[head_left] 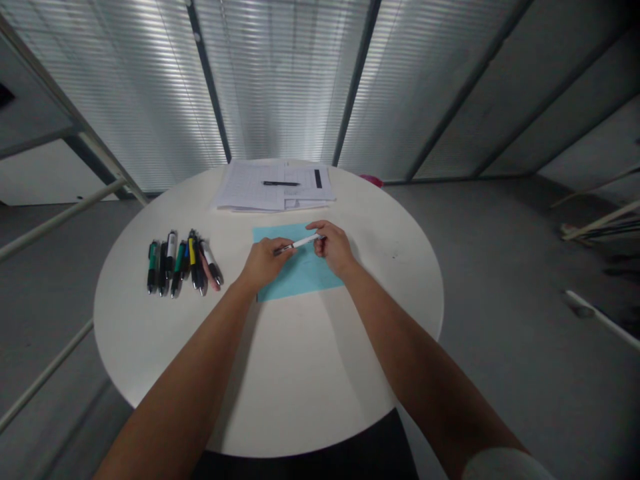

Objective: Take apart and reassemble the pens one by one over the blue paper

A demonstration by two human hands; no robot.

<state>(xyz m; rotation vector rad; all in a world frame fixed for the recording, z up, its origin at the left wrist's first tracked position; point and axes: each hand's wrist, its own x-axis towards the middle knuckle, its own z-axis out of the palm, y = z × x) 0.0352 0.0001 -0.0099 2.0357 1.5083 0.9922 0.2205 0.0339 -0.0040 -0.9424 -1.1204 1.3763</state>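
Observation:
Between my two hands, above a light blue sheet [300, 280], is a white pen [306, 241] with a dark end on the left. My left hand [267, 260] is closed around the dark end. At the other end, my right hand [334, 247] has its fingers curled about the white tip, with the index finger stretched over it. The sheet lies flat on the round white table [290, 373]. To the left of my hands lies a group of several pens [180, 260] in green, black, white, yellow and pink.
A stack of printed papers [250, 187] lies at the table's far side, with a black pen [281, 183] on top. Behind it are windows with blinds [280, 80]. Pale metal rails [60, 217] stand at the left. A pink object [371, 180] shows behind the table edge.

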